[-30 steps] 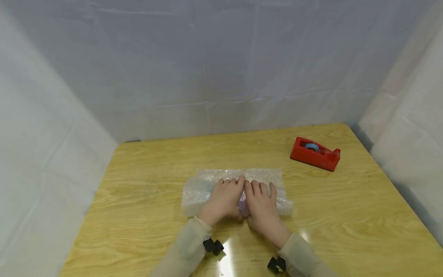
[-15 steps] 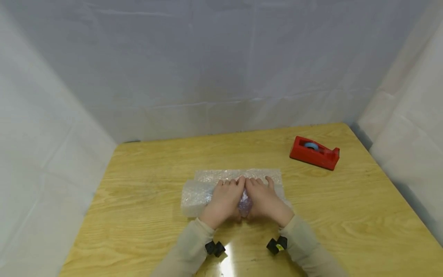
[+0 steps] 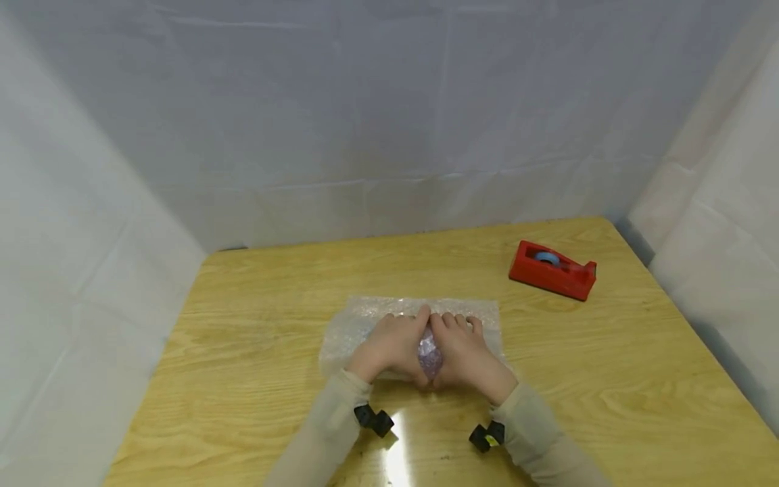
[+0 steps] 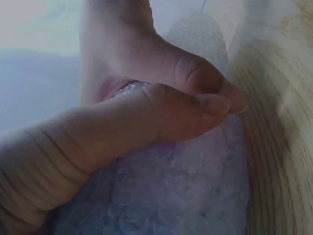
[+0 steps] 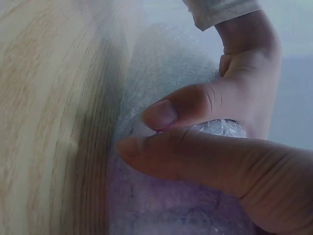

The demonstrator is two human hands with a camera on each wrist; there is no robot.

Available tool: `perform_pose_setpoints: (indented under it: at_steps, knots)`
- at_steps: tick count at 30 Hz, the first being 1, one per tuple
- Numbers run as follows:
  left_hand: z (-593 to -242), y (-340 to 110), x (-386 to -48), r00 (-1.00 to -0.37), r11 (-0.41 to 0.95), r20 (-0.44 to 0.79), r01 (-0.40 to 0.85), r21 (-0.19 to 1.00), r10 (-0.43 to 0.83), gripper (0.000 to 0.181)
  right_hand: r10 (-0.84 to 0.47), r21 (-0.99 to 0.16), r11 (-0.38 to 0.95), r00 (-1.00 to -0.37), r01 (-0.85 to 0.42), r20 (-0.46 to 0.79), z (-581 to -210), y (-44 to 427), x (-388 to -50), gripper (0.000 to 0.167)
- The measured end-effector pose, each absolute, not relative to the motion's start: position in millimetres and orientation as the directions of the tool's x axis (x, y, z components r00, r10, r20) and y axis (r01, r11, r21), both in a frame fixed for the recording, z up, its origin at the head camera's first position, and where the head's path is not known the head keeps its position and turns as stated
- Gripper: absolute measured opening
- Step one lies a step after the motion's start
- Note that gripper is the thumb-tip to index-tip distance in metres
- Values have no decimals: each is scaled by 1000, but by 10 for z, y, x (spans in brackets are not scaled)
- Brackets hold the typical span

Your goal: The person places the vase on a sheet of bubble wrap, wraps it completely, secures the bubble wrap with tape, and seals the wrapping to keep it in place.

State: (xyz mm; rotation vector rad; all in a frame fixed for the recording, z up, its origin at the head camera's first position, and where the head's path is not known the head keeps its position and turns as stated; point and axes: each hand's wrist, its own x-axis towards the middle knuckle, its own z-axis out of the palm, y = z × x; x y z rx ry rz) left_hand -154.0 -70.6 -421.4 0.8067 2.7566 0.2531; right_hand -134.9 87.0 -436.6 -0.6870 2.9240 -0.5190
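Observation:
Bubble wrap point(image 3: 348, 338) is rolled around something purplish point(image 3: 429, 355) at the front middle of the table; its kind is hidden under the layers. My left hand point(image 3: 392, 346) grips the bundle from the left, fingers over the top and thumb on the near side. From the right, my right hand point(image 3: 467, 353) holds it the same way. Both thumbs meet on the near face of the bubble wrap point(image 4: 190, 191) in the left wrist view. In the right wrist view the purple tint shows through the wrap point(image 5: 171, 205). A flat sheet part extends beyond the fingers.
A red tape dispenser point(image 3: 552, 270) with a blue-cored roll stands at the back right of the wooden table point(image 3: 262, 304). White sheeting point(image 3: 389, 122) hangs behind the table and along both sides.
My right hand has swung inward, its wrist moving up and right, and its fingers are drawn closer together. My left hand stays about where it was on the bundle.

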Motion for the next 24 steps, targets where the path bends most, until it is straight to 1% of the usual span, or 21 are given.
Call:
perform_pose_setpoints:
  at_steps: [3, 7, 9, 16, 20, 24]
  knots:
    - [-4189, -702, -1548, -812, 835, -224, 478, 273, 539, 113, -452, -353, 834, -892, -424, 6, -4363, 881, -1339, 100]
    - [-4160, -697, -1560, -810, 840, -247, 467, 275, 531, 120, -454, -363, 827, -891, -430, 21, -4352, 894, -1329, 102]
    - [-4153, -695, -1579, -804, 842, -267, 466, 271, 531, 118, -457, -365, 823, -889, -435, 28, -4347, 901, -1319, 103]
    - [-4114, -688, -1667, -777, 838, -330, 440, 323, 535, 94, -452, -345, 827, -890, -443, 59, -4359, 904, -1307, 100]
    - [-4094, -682, -1688, -765, 832, -349, 429, 351, 542, 93, -446, -348, 830, -893, -435, 53, -4364, 904, -1304, 101]
    - [-4092, -680, -1692, -763, 831, -358, 410, 376, 538, 98, -447, -355, 828, -893, -433, 48, -4364, 904, -1307, 103]
